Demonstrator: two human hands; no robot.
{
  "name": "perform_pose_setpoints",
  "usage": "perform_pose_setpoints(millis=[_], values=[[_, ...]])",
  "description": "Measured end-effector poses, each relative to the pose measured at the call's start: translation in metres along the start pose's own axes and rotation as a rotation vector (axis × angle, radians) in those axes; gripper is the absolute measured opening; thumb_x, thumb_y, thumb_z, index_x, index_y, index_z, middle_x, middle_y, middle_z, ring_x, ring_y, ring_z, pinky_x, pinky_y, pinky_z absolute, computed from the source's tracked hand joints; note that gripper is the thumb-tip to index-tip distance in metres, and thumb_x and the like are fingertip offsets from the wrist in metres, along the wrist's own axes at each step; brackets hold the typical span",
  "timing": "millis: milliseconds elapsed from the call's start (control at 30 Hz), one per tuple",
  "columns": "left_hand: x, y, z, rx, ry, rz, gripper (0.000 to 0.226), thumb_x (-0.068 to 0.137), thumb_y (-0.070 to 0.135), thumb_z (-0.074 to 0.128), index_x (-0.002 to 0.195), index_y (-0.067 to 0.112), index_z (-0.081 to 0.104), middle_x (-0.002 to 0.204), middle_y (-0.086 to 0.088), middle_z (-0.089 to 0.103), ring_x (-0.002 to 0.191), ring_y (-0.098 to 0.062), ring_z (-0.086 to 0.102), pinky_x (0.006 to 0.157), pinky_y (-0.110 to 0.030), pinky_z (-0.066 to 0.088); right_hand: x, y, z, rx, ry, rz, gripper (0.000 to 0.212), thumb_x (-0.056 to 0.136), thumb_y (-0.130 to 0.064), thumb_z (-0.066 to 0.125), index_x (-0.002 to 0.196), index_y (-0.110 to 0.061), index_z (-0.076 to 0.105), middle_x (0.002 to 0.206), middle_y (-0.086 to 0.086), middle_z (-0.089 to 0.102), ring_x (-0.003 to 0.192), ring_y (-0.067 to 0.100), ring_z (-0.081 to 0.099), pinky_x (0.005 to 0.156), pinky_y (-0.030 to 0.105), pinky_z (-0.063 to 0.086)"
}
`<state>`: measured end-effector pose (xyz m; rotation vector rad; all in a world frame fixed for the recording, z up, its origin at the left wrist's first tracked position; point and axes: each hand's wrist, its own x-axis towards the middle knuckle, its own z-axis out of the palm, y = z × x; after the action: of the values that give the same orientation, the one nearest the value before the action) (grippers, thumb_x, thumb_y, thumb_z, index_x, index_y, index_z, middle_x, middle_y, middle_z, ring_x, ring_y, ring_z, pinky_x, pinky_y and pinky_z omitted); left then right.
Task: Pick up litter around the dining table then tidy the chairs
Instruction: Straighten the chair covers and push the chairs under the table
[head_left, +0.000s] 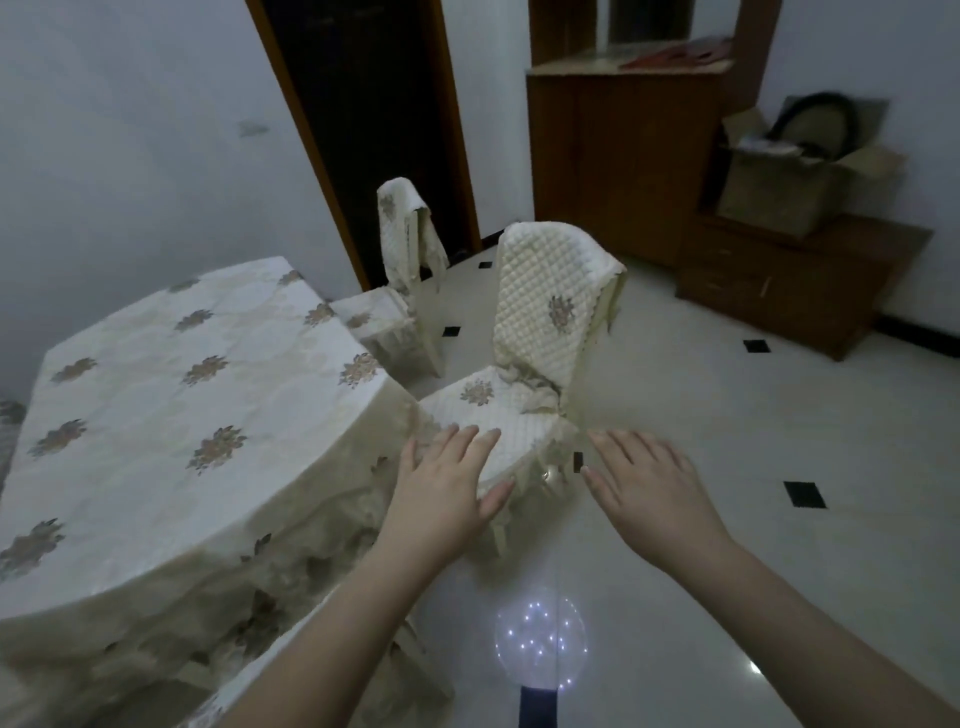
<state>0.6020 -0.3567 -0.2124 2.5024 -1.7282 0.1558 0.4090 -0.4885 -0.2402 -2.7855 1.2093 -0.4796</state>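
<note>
Both forearms are reaching forward from the bottom edge over a glossy white floor (675, 597) that is reflecting a ring of small lights. Just beyond, the left hand (441, 488) is hovering with fingers straight and spread, holding nothing, over the front left corner of the near chair (498, 415); whether it is touching the seat cannot be told. The right hand (644, 483) is hanging flat and open too, holding nothing, just off the seat's right front corner and over the floor. That quilted cream chair is standing angled, its seat front near the draped corner of the tabletop (182, 395), which is lying to the left of both hands under a flowered cloth. Farther back, a second covered chair (405, 280) is sitting beside the tabletop's far edge. Behind are standing a dark doorway (374, 104), a wooden cabinet (623, 156) and a cardboard box (800, 171).
</note>
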Motion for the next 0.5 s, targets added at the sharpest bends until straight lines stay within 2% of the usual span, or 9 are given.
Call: perform_pose_setpoints(millis=[67, 133, 200, 367, 500], values=[[0.021, 0.009, -0.002, 0.010, 0.012, 0.024, 0.066, 0.089, 0.067, 0.023, 0.146, 0.035, 0.033, 0.152, 0.007, 0.036, 0.143, -0.016, 0.027, 0.113, -0.051, 0.022, 0.012, 0.011, -0.006, -0.027, 0.023, 0.018, 0.050, 0.089, -0.047, 0.035, 0.116, -0.018, 0.064, 0.110, 0.004, 0.067, 0.101, 0.029, 0.063, 0.088, 0.042, 0.048], [0.042, 0.016, -0.003, 0.026, 0.030, 0.059, 0.065, 0.088, 0.067, 0.028, 0.137, 0.030, 0.048, 0.141, 0.001, 0.052, 0.134, -0.022, 0.044, 0.100, -0.053, 0.040, 0.027, 0.019, -0.009, -0.035, 0.031, 0.064, 0.049, 0.089, -0.047, 0.035, 0.115, -0.018, 0.065, 0.110, 0.004, 0.068, 0.100, 0.028, 0.063, 0.088, 0.043, 0.048], [0.064, 0.020, 0.002, 0.015, 0.074, 0.084, 0.060, 0.089, 0.065, 0.032, 0.130, 0.028, 0.055, 0.133, -0.001, 0.059, 0.126, -0.026, 0.053, 0.092, -0.054, 0.047, 0.042, 0.025, -0.007, -0.042, 0.020, 0.107, 0.050, 0.089, -0.047, 0.035, 0.116, -0.018, 0.065, 0.111, 0.005, 0.068, 0.101, 0.029, 0.063, 0.089, 0.043, 0.048], [0.125, 0.025, 0.007, -0.059, 0.093, 0.117, 0.058, 0.091, 0.063, 0.029, 0.130, 0.029, 0.055, 0.133, 0.003, 0.058, 0.127, -0.024, 0.051, 0.100, -0.055, 0.039, 0.086, 0.039, -0.001, -0.121, -0.052, 0.150, 0.053, 0.092, -0.050, 0.030, 0.125, -0.020, 0.060, 0.124, 0.004, 0.064, 0.115, 0.028, 0.058, 0.095, 0.046, 0.045], [0.180, 0.028, 0.007, -0.085, 0.022, 0.163, 0.073, 0.087, 0.068, 0.009, 0.143, 0.032, 0.041, 0.150, 0.003, 0.041, 0.141, -0.022, 0.031, 0.112, -0.055, 0.019, 0.121, 0.056, -0.004, -0.159, -0.059, 0.180, 0.055, 0.093, -0.051, 0.028, 0.132, -0.021, 0.055, 0.130, 0.005, 0.060, 0.122, 0.028, 0.054, 0.101, 0.047, 0.040]])
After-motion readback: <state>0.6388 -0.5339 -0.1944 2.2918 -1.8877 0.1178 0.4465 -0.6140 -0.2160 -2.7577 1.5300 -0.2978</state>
